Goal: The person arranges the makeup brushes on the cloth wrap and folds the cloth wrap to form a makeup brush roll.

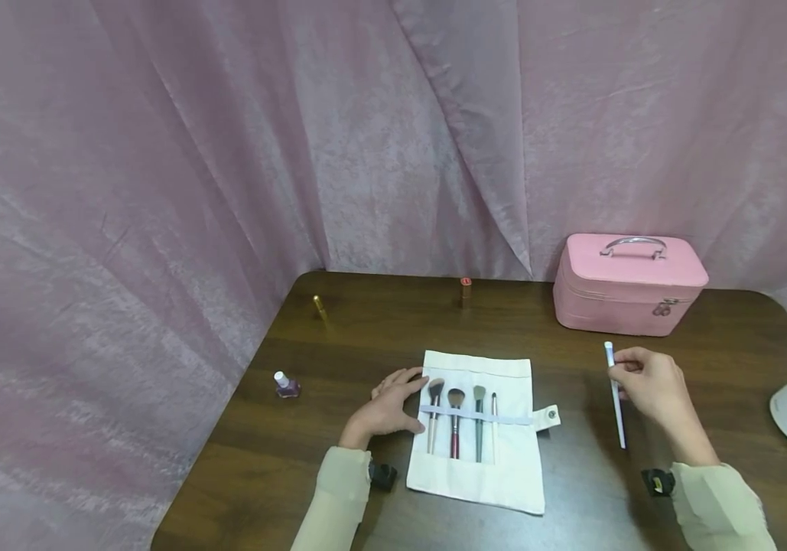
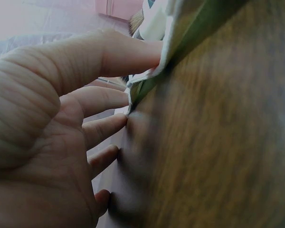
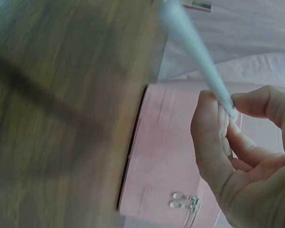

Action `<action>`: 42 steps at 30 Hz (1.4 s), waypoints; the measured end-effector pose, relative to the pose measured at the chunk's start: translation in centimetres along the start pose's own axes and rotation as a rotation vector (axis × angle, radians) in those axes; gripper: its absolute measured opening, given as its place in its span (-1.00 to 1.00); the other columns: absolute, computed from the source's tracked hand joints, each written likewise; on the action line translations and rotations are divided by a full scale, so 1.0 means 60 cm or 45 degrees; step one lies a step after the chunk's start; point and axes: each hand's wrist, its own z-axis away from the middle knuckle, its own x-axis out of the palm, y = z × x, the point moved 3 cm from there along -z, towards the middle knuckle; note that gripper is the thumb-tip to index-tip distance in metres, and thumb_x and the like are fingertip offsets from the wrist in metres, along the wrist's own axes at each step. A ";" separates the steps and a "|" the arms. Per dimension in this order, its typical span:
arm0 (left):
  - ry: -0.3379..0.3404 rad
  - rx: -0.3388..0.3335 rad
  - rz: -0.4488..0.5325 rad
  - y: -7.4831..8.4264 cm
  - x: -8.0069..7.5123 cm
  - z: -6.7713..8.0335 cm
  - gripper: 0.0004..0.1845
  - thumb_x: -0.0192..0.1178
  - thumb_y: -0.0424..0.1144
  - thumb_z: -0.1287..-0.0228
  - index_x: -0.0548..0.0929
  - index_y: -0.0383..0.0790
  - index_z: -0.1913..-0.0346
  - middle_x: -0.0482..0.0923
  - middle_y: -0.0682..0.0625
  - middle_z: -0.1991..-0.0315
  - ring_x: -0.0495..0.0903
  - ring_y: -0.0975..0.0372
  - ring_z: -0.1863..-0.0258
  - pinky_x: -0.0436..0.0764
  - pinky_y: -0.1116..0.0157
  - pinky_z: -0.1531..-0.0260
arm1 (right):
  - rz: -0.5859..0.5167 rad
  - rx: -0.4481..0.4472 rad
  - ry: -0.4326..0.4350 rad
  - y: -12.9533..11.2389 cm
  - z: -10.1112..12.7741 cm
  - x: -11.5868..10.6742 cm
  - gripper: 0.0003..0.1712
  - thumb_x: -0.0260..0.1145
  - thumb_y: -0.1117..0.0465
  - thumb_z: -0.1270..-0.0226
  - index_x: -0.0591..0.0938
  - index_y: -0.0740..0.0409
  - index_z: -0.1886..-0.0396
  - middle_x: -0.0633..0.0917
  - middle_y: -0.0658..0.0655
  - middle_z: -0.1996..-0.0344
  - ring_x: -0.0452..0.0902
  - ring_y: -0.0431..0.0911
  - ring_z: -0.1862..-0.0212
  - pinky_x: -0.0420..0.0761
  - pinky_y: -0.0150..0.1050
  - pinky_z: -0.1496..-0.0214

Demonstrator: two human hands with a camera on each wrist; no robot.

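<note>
Head view shows the right hand (image 1: 651,383) pinching a slim white brush (image 1: 616,398) between thumb and fingertips, held clear of the counter (image 1: 365,329) toward its right side, in front of the pink vanity case (image 1: 629,283) that stands near the far right corner. Right wrist view confirms the grip: the fingers (image 3: 213,123) close on the thin white shaft near one end, the rest angling away past the case. Which end carries bristles cannot be told. The brush appears light, stiff and smooth; a narrow round shaft of this kind is judged liable to roll or twist in a loose pinch, so a hold nearer its middle would give better control. The left hand (image 1: 389,405) rests with fingers spread and relaxed, gripping nothing, its fingertips pressing on the left edge of the white fabric brush roll (image 1: 496,474), which lies unfolded at the middle of the counter near the front edge. Left wrist view shows the fingertips (image 2: 118,99) touching the cloth edge where it meets the wood. The roll is soft and limp and is judged likely to slide or bunch unless pinned. Four brushes (image 1: 458,421) sit under its elastic band. A nail polish bottle (image 1: 286,384) stands near the left edge; two small gold tubes (image 1: 465,289) stand along the far edge.
</note>
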 end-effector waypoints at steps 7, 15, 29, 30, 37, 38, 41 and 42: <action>-0.006 -0.005 -0.002 0.003 0.001 -0.002 -0.08 0.53 -0.30 -0.05 0.36 -0.19 -0.51 0.08 -0.08 -0.58 -0.06 -0.09 -0.56 -0.03 -0.26 -0.37 | -0.124 -0.068 -0.004 -0.030 -0.008 0.021 -0.73 0.20 0.43 -0.32 0.56 0.57 0.06 0.65 0.28 0.34 0.58 -0.22 0.50 0.65 -0.27 0.48; 0.003 -0.005 -0.002 0.000 -0.002 0.002 -0.09 0.53 -0.31 -0.05 0.36 -0.19 -0.51 0.08 -0.08 -0.58 -0.06 -0.09 -0.55 -0.03 -0.27 -0.37 | -0.251 -0.178 0.060 -0.083 -0.015 0.045 -0.75 0.23 0.47 -0.32 0.58 0.58 0.06 0.61 0.30 0.32 0.54 -0.30 0.46 0.63 -0.37 0.45; -0.006 -0.002 0.026 0.000 -0.002 0.001 -0.09 0.52 -0.32 -0.06 0.35 -0.20 -0.51 0.07 -0.09 -0.58 -0.08 -0.09 -0.56 -0.05 -0.27 -0.37 | -0.540 -0.159 0.311 -0.124 -0.021 0.078 -0.78 0.26 0.55 -0.30 0.59 0.58 0.08 0.65 0.43 0.29 0.55 -0.39 0.46 0.59 -0.49 0.44; -0.007 -0.003 0.026 0.001 -0.002 0.001 -0.09 0.52 -0.32 -0.06 0.35 -0.20 -0.51 0.07 -0.09 -0.58 -0.08 -0.09 -0.56 -0.05 -0.27 -0.37 | -0.553 -0.154 0.313 -0.125 -0.021 0.082 -0.79 0.26 0.55 -0.30 0.59 0.58 0.08 0.65 0.44 0.29 0.55 -0.39 0.46 0.60 -0.48 0.43; -0.008 0.004 0.025 0.002 -0.004 0.001 -0.09 0.51 -0.33 -0.05 0.35 -0.21 -0.51 0.06 -0.09 -0.58 -0.08 -0.09 -0.55 -0.05 -0.28 -0.36 | -0.603 -0.099 0.234 -0.127 -0.025 0.119 -0.82 0.25 0.55 -0.31 0.59 0.55 0.11 0.63 0.35 0.29 0.59 -0.32 0.44 0.67 -0.34 0.36; -0.008 0.005 0.025 0.002 -0.004 0.001 -0.09 0.51 -0.33 -0.05 0.35 -0.21 -0.51 0.06 -0.09 -0.58 -0.08 -0.09 -0.55 -0.05 -0.28 -0.37 | -0.603 -0.091 0.222 -0.127 -0.026 0.124 -0.82 0.25 0.55 -0.31 0.58 0.54 0.11 0.63 0.34 0.30 0.59 -0.31 0.43 0.68 -0.33 0.35; -0.006 0.007 0.026 0.003 -0.003 0.002 -0.09 0.52 -0.33 -0.05 0.35 -0.22 -0.51 0.06 -0.09 -0.58 -0.08 -0.09 -0.55 -0.05 -0.28 -0.37 | -0.592 -0.065 0.185 -0.124 -0.026 0.138 -0.83 0.25 0.54 -0.32 0.57 0.53 0.10 0.62 0.32 0.29 0.59 -0.30 0.42 0.69 -0.31 0.34; -0.007 0.007 0.025 0.004 -0.003 0.002 -0.09 0.52 -0.33 -0.05 0.35 -0.22 -0.51 0.06 -0.09 -0.58 -0.08 -0.09 -0.56 -0.05 -0.28 -0.37 | -0.590 -0.059 0.173 -0.123 -0.026 0.143 -0.83 0.25 0.54 -0.33 0.57 0.53 0.10 0.61 0.32 0.29 0.59 -0.31 0.42 0.69 -0.31 0.33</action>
